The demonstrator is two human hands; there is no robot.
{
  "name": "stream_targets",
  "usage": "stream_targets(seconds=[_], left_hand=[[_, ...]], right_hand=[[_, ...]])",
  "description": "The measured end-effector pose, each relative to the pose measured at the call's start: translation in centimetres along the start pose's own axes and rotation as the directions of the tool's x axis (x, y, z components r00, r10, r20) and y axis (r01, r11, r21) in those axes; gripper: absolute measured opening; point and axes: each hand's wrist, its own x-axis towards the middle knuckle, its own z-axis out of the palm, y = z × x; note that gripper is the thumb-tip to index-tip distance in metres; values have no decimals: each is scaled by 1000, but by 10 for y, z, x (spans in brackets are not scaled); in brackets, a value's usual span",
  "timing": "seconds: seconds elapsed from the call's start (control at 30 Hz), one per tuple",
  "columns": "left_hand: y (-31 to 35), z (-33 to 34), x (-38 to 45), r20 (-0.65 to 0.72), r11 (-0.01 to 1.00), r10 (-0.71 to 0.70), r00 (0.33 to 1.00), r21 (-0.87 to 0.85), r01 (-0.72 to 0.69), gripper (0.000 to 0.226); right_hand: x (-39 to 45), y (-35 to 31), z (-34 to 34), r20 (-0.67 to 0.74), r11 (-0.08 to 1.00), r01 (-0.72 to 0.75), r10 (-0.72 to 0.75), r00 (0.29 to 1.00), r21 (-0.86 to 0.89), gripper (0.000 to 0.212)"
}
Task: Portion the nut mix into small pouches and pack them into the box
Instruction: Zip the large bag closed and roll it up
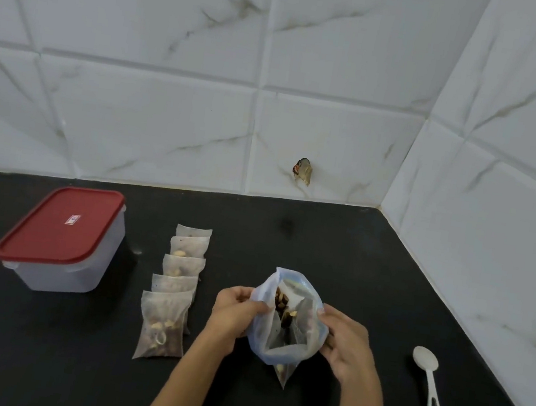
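Now both hands, left and right, pinch the nut bag (mouth open) between them.

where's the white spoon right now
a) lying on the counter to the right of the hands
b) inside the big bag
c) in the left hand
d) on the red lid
a: the white spoon lies untouched on the black counter, right of the right hand, while both hands hold the big bag open.
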Motion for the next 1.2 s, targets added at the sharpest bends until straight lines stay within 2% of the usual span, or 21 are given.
stream_targets(seconds=[0.03, 0.1, 0.17, 0.2, 0.33, 0.43, 0.5, 0.57, 0.63, 0.73, 0.8, 0.87, 0.9, 1.0, 1.07, 1.1, 1.13, 1.2], left_hand=[[-2, 1, 2, -57, 995, 59, 997, 89, -54, 21], [-6, 1, 2, -153, 958, 179, 972, 251, -137, 18], [-7, 0, 2, -176, 935, 220, 959, 319, -156, 15], [-7, -2, 3, -155, 932, 208, 966, 332, -147, 17], [2, -10, 9, -22, 962, 90, 996, 260, -81, 45], [17, -8, 15, -2, 957, 159, 987, 245, -153, 31], [27, -4, 21, 16, 944, 166, 986, 287, -164, 28], [33, 0, 28, 57, 944, 76, 995, 316, -90, 26], [37, 2, 32, 77, 956, -29, 997, 294, 5, 26], [39, 2, 34, 95, 954, -109, 990, 291, 77, 34], [37, 1, 37, 111, 956, -101, 989, 286, 66, 32], [34, 1, 37, 82, 955, 5, 997, 297, -29, 16], [33, 2, 37, 40, 938, 93, 995, 331, -101, 10], [29, 8, 32, -46, 844, 321, 946, 467, -264, 11], [26, 12, 28, -62, 814, 393, 918, 487, -316, 14], [26, 12, 28, -61, 818, 402, 913, 472, -329, 17], [25, 9, 28, -51, 830, 391, 919, 451, -328, 23], [26, 3, 27, -24, 876, 309, 951, 396, -274, 43]], right_hand=[[0, 1, 2, -61, 998, 40, -43, 997, -56, 27], [0, 2, 7, -198, 952, 126, -186, 962, -280, 33], [-4, 1, 12, -224, 857, 170, -310, 924, -487, 27], [-6, -1, 15, -201, 829, 174, -323, 925, -531, 23], [-4, -14, 15, -125, 848, 166, -262, 957, -504, 28], [3, -26, 18, -86, 845, 190, -266, 960, -499, 34], [7, -34, 24, -18, 816, 157, -201, 979, -557, 45], [11, -42, 30, 45, 778, 108, -101, 994, -619, 46], [15, -49, 32, 77, 729, 71, -26, 997, -681, 40], [18, -52, 33, 133, 694, 87, 12, 991, -715, 31], [20, -51, 32, 189, 727, 138, -11, 982, -673, 17], [24, -48, 32, 207, 740, 210, -97, 973, -639, 7], [25, -46, 33, 188, 706, 251, -168, 968, -662, 7], [21, -38, 46, 87, 538, 302, -388, 918, -787, 9], [15, -32, 54, 60, 425, 314, -512, 857, -849, 13], [15, -29, 55, 82, 406, 339, -532, 843, -849, 17], [16, -28, 52, 117, 442, 383, -519, 846, -811, 21], [15, -28, 40, 169, 600, 445, -459, 872, -665, 34]])
